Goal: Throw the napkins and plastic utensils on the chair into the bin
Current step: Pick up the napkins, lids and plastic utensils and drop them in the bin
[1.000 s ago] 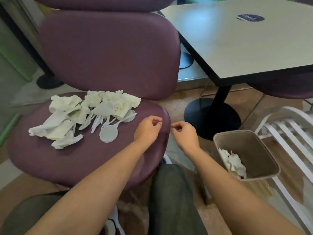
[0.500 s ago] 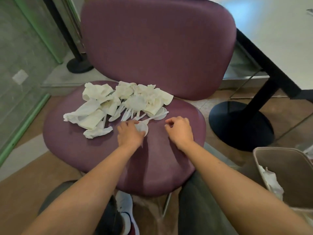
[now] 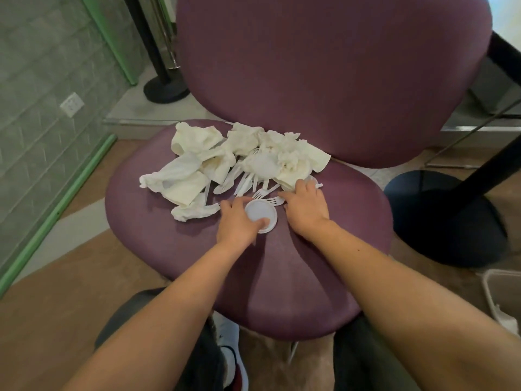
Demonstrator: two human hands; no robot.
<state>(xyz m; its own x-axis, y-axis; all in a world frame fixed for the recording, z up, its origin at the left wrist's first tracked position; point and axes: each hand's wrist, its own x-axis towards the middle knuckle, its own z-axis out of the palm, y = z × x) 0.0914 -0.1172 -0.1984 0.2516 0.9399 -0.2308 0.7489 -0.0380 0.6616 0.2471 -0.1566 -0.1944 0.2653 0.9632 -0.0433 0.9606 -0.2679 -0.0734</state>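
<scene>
A pile of crumpled white napkins (image 3: 197, 142) lies on the back half of the purple chair seat (image 3: 282, 277), with several white plastic forks and spoons (image 3: 245, 184) fanned out at its front. My left hand (image 3: 235, 224) grips a round white plastic lid (image 3: 258, 211) in front of the pile, thumb pressed on top and fingers curled over its far edge. My right hand (image 3: 307, 210) lies flat beside it, fingers spread over fork tines and the edge of a napkin. The bin (image 3: 496, 292) shows only as a corner at the right edge, with white paper inside.
The chair's tall backrest (image 3: 332, 66) rises behind the pile. A black round table base (image 3: 439, 218) and its post stand on the floor to the right. Left is a green-framed glass wall (image 3: 56, 213) and another black post base (image 3: 166, 88). My knees and a shoe (image 3: 229, 337) are below the seat.
The view has swung left from the bin to the chair. Both hands moved forward onto the seat; my left hand closed around the round lid and my right hand reached the forks.
</scene>
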